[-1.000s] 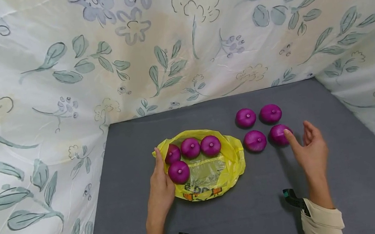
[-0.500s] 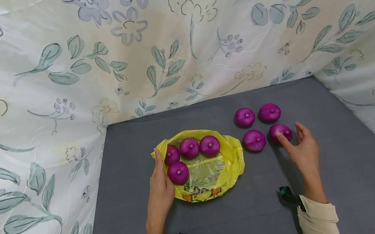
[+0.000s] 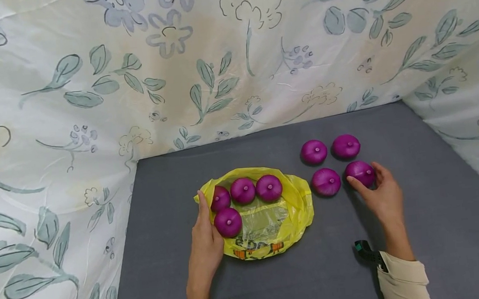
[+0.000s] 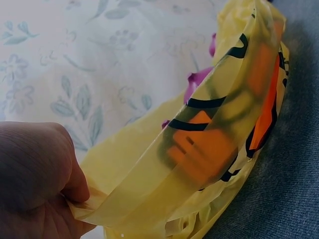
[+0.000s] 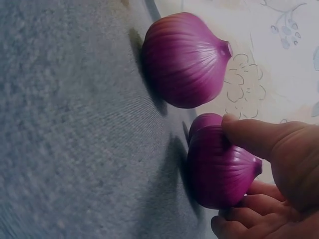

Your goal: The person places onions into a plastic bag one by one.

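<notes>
My left hand (image 3: 206,246) pinches the rim of a yellow plastic bag (image 3: 300,201) between thumb and fingers. The left wrist view shows the bag's edge (image 4: 94,206) caught in that hand. Several purple-red onions (image 3: 242,190) lie inside the open bag. To the right, my right hand (image 3: 383,199) has its thumb and fingers around the nearest right onion (image 3: 359,174), which rests on the table. In the right wrist view the thumb (image 5: 249,133) lies against this onion (image 5: 219,169), and the curled fingers (image 5: 244,219) are on its other side.
Three more onions stand by the gripped one: a near-left onion (image 3: 326,181), a far-left onion (image 3: 314,152) and a far-right onion (image 3: 346,146). The dark grey table (image 3: 162,183) meets a floral curtain (image 3: 217,76) at its back and sides.
My right hand has moved left to the near-right onion, bringing thumb and fingers around it. My left hand still holds the bag in the same place.
</notes>
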Motion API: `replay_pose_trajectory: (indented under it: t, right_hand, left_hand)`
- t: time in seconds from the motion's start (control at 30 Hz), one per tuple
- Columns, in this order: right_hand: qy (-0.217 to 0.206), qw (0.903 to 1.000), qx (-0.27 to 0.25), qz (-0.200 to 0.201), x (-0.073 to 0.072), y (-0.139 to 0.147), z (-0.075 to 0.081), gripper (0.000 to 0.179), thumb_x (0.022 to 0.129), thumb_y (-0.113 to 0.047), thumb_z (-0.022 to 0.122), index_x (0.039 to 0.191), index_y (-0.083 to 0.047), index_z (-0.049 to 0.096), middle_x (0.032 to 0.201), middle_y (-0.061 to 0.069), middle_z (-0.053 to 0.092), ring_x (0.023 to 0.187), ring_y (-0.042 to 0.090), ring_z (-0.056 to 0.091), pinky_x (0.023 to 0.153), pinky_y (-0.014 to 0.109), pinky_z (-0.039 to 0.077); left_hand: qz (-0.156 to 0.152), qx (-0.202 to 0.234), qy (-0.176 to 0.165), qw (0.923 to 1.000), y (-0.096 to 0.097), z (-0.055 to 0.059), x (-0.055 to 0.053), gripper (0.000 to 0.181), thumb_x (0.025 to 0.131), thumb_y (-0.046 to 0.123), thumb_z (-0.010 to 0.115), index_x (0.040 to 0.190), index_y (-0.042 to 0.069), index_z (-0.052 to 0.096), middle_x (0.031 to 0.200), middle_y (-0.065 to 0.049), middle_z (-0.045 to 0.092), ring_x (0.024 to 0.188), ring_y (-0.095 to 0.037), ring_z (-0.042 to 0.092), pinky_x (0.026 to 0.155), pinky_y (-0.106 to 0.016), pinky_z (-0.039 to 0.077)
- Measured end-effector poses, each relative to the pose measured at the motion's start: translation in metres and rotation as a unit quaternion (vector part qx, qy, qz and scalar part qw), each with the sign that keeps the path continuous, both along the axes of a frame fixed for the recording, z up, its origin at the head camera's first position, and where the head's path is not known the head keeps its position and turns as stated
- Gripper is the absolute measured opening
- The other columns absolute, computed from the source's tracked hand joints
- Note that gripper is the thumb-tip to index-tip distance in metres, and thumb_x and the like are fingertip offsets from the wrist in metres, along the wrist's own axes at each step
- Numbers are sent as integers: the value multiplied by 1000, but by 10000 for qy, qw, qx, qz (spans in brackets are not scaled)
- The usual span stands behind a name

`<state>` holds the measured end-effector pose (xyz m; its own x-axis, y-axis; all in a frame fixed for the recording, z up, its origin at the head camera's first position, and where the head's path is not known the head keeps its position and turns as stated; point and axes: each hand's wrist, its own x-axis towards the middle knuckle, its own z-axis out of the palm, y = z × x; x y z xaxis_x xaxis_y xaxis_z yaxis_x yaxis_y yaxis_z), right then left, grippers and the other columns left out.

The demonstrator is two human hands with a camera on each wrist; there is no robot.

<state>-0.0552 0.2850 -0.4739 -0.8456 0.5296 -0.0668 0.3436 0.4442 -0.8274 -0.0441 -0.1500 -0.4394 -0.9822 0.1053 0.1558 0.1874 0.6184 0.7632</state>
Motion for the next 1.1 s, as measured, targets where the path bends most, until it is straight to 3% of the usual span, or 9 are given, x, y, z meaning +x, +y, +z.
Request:
replay_pose_trajectory:
  t: [0.13,0.37,0.47,0.7,0.87,1.1]
  right_hand:
    - [19,10000,-16,-42,-1,-1,-2,91,94,-36,81,165,-3,34,164,24,39,152,37,39,120,50,34]
    - [112,9998,-67,-158,-1,-3,-3,89,94,-36,82,164,-4,37,165,22,40,151,36,40,120,49,34]
    - [117,9995,-171,-221,-1,-3,-3,89,93,-36,82,164,-5,38,165,21,40,151,34,40,120,48,34]
    - [91,9996,-95,-267,0,-5,-2,88,94,-36,81,164,-6,37,165,20,41,151,34,41,119,49,36]
    - [128,9995,-36,-280,0,-5,-2,86,95,-35,81,164,-5,38,163,22,42,149,36,44,117,50,37]
    - [195,9986,-198,-453,1,-5,0,85,94,-37,81,163,-8,41,159,20,49,144,35,50,116,49,40]
  left_hand:
    - [54,14,-26,10000,-1,-1,0,93,101,-12,49,172,28,2,164,-16,39,54,-9,31,58,-29,38]
    - [3,64,1,10000,-3,-1,0,93,101,-13,47,172,27,1,172,-13,28,61,-14,34,61,-31,39]
    - [-21,72,32,10000,-3,-1,0,92,101,-14,46,172,26,1,173,-13,26,67,-19,42,67,-32,42]
    - [-13,70,77,9999,-2,-1,2,93,101,-13,47,172,25,1,174,-13,24,96,-32,56,78,-38,46]
    - [-4,58,119,9999,-2,-1,1,93,101,-14,47,172,25,2,174,-15,25,116,-38,56,85,-43,46]
    - [6,24,111,9999,-2,-1,2,92,101,-13,46,172,25,1,175,-14,23,104,-36,57,81,-41,46]
